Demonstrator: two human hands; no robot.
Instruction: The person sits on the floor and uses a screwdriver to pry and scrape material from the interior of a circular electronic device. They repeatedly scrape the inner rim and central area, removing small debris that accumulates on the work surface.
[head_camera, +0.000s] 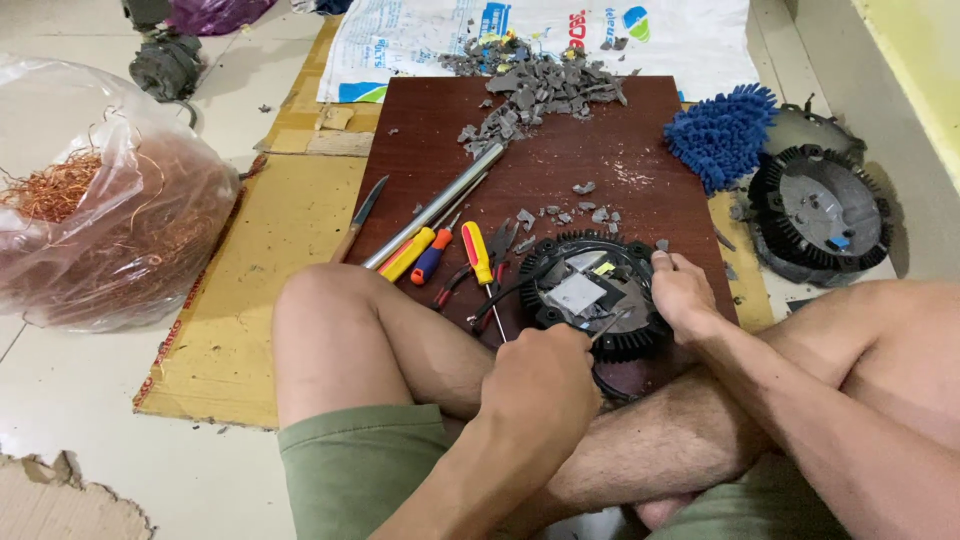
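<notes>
So the person is sitting cross-legged on the floor with a round black finned part (600, 295) on a dark brown board (560, 160) right in front of their shins. Left hand (540, 385) is closed tight around a thin metal tool (608, 325), and the tip pokes out of that grip up and to the right, onto the grey middle of the round part. Right hand (682, 290) has its grip on the far right rim of the same part, fingers curled over the fins, pinning it down. Just left of the left-hand grip there's a bunch of tools: red pliers (455, 283), a yellow-handled screwdriver (480, 258), an orange and blue one (432, 257), plus a metal rod (440, 203). Further up the board is a pile of grey broken bits (540, 90). Well off to the right of the right hand sit a blue fluffy mitt (722, 135) and another black finned disc (820, 210). Way out left is a clear bag of copper wire (100, 220).
</notes>
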